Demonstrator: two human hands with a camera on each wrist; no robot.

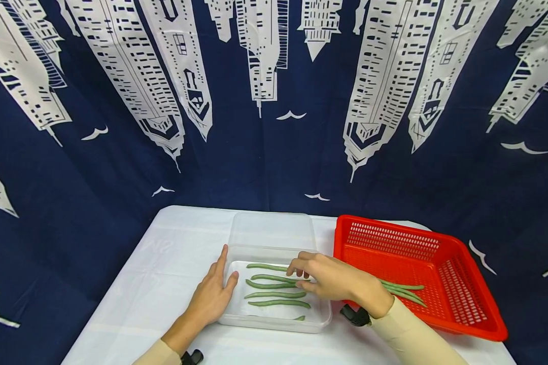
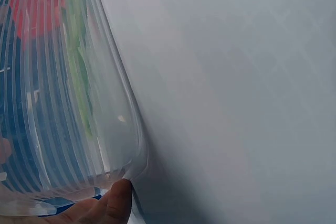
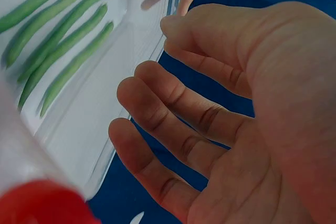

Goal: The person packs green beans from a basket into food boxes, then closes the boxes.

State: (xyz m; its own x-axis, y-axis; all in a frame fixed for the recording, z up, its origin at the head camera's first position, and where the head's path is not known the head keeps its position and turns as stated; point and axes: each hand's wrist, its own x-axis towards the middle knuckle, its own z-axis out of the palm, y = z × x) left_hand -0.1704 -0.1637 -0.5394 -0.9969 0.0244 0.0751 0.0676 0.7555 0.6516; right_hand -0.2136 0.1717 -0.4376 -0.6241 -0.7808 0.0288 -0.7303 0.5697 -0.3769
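Observation:
Several green beans (image 1: pixel 278 303) lie roughly parallel in a clear plastic container (image 1: pixel 274 324), with a piece of one by the front wall. My left hand (image 1: pixel 214 294) rests against the container's left side, fingers straight and thumb spread toward the rim. In the left wrist view, a fingertip (image 2: pixel 121 195) touches the container's corner. Over the container's right half hovers my right hand (image 1: pixel 331 276), its fingers loosely bent. The right wrist view shows a gap between thumb and fingers, with nothing held; the green beans (image 3: pixel 58 40) lie beyond them.
A red perforated basket (image 1: pixel 486 289) stands close on the right, more green beans (image 1: pixel 404 291) lying in it, partly behind my right forearm. A flat clear lid (image 1: pixel 271 228) lies behind the container on the white table (image 1: pixel 164 263). A dark blue printed cloth (image 1: pixel 255 162) hangs behind.

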